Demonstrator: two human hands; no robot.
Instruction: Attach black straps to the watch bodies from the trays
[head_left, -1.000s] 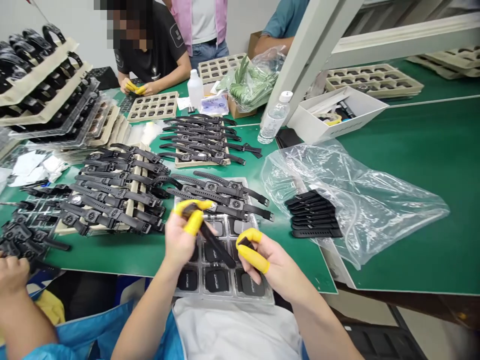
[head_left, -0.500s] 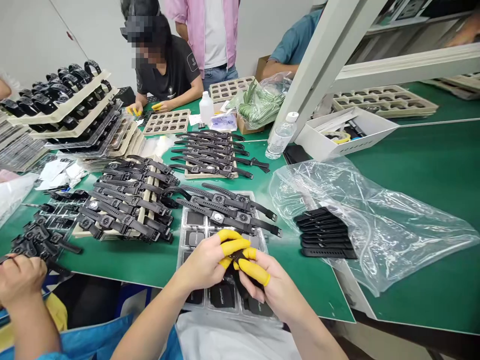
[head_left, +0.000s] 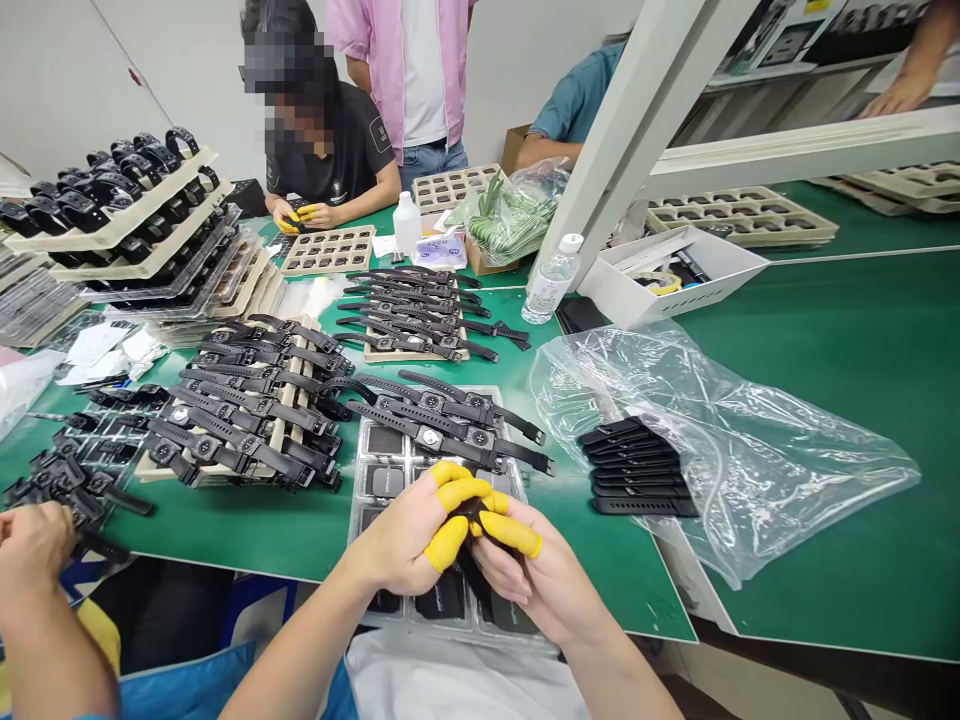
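My left hand [head_left: 420, 530] and my right hand [head_left: 517, 550] meet at the front, yellow finger cots on their fingertips. Between them they pinch a black smartwatch [head_left: 471, 508], mostly hidden by the fingers. A black strap [head_left: 472, 575] hangs down from it below my hands. Beneath is a clear plastic tray [head_left: 358, 470] whose compartments hold dark square watch pieces [head_left: 386, 481]. Several strapped smartwatches [head_left: 431, 402] lie across the tray's far part. To the right, a stack of black watch straps [head_left: 637, 468] sits partly inside a clear plastic bag [head_left: 757, 440].
Trays heaped with strapped watches stand at left [head_left: 247, 400] and behind [head_left: 412, 312]. Stacked trays [head_left: 127, 215] rise far left. A water bottle [head_left: 553, 280] and white box [head_left: 667, 275] stand near a slanted post [head_left: 637, 120]. A neighbour's hand [head_left: 34, 550] is at left; a co-worker [head_left: 334, 150] sits opposite.
My left thumb has shifted lower and more into sight, while both hands stay together on the watch. The view has moved slightly. The co-worker opposite has brought both hands together.
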